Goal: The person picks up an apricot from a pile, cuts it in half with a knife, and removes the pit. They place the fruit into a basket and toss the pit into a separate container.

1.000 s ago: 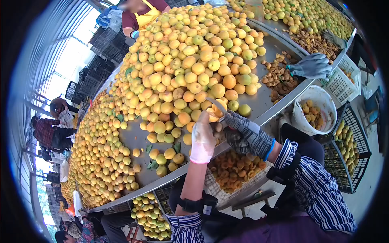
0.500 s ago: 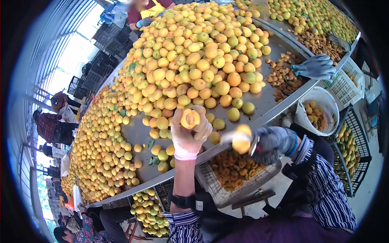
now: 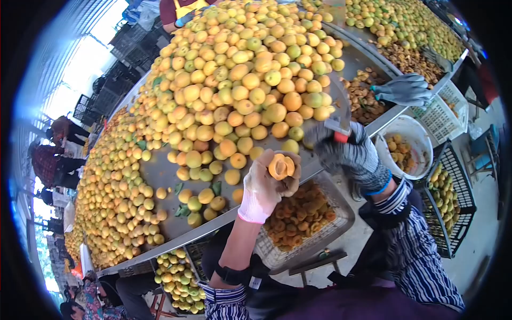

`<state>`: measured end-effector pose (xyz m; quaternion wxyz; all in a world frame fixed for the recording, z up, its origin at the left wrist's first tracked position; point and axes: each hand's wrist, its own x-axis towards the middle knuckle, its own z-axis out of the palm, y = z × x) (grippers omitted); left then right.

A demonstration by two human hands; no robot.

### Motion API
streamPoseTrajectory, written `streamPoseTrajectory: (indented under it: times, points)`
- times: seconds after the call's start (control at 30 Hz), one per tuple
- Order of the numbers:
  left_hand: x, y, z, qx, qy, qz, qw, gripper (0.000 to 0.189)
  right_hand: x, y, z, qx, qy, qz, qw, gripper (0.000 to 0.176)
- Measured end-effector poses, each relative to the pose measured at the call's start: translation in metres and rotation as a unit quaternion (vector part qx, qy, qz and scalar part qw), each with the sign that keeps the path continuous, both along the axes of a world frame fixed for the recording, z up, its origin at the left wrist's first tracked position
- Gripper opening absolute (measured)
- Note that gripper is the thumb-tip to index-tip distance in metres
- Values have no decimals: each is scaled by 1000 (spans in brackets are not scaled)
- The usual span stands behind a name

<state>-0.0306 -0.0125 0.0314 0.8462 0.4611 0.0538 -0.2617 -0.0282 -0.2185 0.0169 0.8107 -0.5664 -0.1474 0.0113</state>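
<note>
My left hand [image 3: 265,186], in a pale glove with a pink cuff, is closed around a cut apricot [image 3: 281,166], its orange inner flesh facing up. It is above the table's front edge. To its right, my right hand [image 3: 349,152] wears a grey striped knit glove and grips a knife [image 3: 340,128]. The knife shows a red part by the glove, and its blade points up over the table. Just below my left hand, a crate of apricot halves [image 3: 301,216] stands under the edge. A large heap of whole apricots [image 3: 234,80] lies beyond both hands.
The metal table [image 3: 165,186] slopes across the view. At right are a grey glove [image 3: 405,89], a pile of pits [image 3: 362,96], a white bucket [image 3: 381,144], a pale basket [image 3: 453,114] and a black crate [image 3: 466,200]. A co-worker [image 3: 169,13] stands behind the heap.
The yellow piece of apricot beside my right hand is no longer seen there. My right hand has lifted with the knife turned upward. My left hand has come nearer to it with its apricot.
</note>
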Motion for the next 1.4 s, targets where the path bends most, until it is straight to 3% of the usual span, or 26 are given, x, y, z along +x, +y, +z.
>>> streamPoseTrajectory:
  times: [0.03, 0.1, 0.13, 0.23, 0.27, 0.3, 0.37, 0.5, 0.53, 0.57, 0.6, 0.67, 0.7, 0.73, 0.77, 0.83, 0.87, 0.9, 0.93, 0.97, 1.0, 1.07, 1.17, 1.23, 1.37, 1.4]
  points:
    - [-3, -6, -6, -7, 3, -8, 1000, 49, -3, 24, 23, 141, 32, -87, 986, 37]
    - [-9, -18, -15, 100, -75, -29, 992, 52, 0, 20, 42, 165, 61, -8, 984, 36]
    - [-9, -17, -16, -39, 20, -87, 995, 54, 2, 23, 45, 233, 61, -1, 971, 35]
    - [-14, -25, -20, -165, 50, -144, 974, 54, 2, 29, 57, 250, 88, -23, 964, 34]
    - [-9, -25, -37, -286, 30, -214, 934, 52, 4, 30, 53, 239, 72, -21, 968, 34]
    - [-10, -24, -41, -286, 31, -215, 933, 52, 5, 31, 52, 239, 72, -23, 968, 34]
    - [-15, -18, -46, -71, -19, -140, 987, 44, 5, 33, 50, 237, 70, -16, 969, 30]
    - [-12, -17, -36, -175, -63, -208, 960, 39, 6, 37, 49, 215, 83, -26, 973, 33]
    - [-22, -20, -31, 116, -310, -134, 934, 39, 6, 37, 50, 215, 83, -27, 973, 33]
    - [-28, -24, -19, 389, -510, -40, 766, 38, 4, 38, 51, 188, 74, -31, 979, 32]
    - [-27, -25, -17, 389, -510, -41, 766, 38, 3, 38, 52, 161, 65, -35, 984, 32]
    - [-23, -27, -15, 215, -157, -93, 960, 37, 2, 36, 50, 136, 28, -21, 990, 28]
    - [-24, -28, -14, 215, -157, -94, 959, 37, 1, 36, 48, 111, -9, -5, 994, 24]
    - [-24, -28, -13, 145, -64, -87, 983, 43, 3, 43, 38, 220, -9, 28, 975, 20]
    - [-25, -27, -12, 74, 31, -78, 994, 55, 3, 41, 38, 221, -8, 28, 975, 20]
    - [-26, -29, -25, 97, 19, -60, 993, 58, 4, 36, 44, 43, 9, 68, 997, 21]
    - [-27, -28, -34, 119, 6, -42, 992, 61, 11, 44, 30, -39, -169, -55, 983, 25]
    - [-25, -26, -39, 120, 7, -42, 992, 61, 12, 42, 30, -38, -168, -55, 983, 25]
    - [-23, -23, -42, 271, -230, -63, 932, 65, 13, 38, 29, 88, -30, 13, 996, 30]
    - [-23, -22, -45, 399, -449, -79, 796, 69, 14, 36, 29, 211, 110, 82, 968, 35]
    - [-24, -22, -49, 399, -448, -78, 796, 69, 16, 37, 24, 214, 73, 60, 972, 27]
    - [-28, -26, -49, 494, -579, -5, 649, 73, 23, 35, 13, 288, 124, 74, 947, 26]
    - [-27, -31, -60, 467, -577, 26, 669, 76, 23, 32, 16, 357, 232, 38, 904, 22]
    - [-34, -34, -66, 467, -560, 29, 684, 75, 26, 29, 14, 367, 270, 100, 885, 19]
    - [-29, -33, -55, 453, -539, 18, 710, 67, 20, 35, 14, 316, 210, 9, 925, 19]
    - [-23, -31, -60, 353, -298, -72, 884, 61, 19, 34, 16, 308, 178, -12, 934, 20]
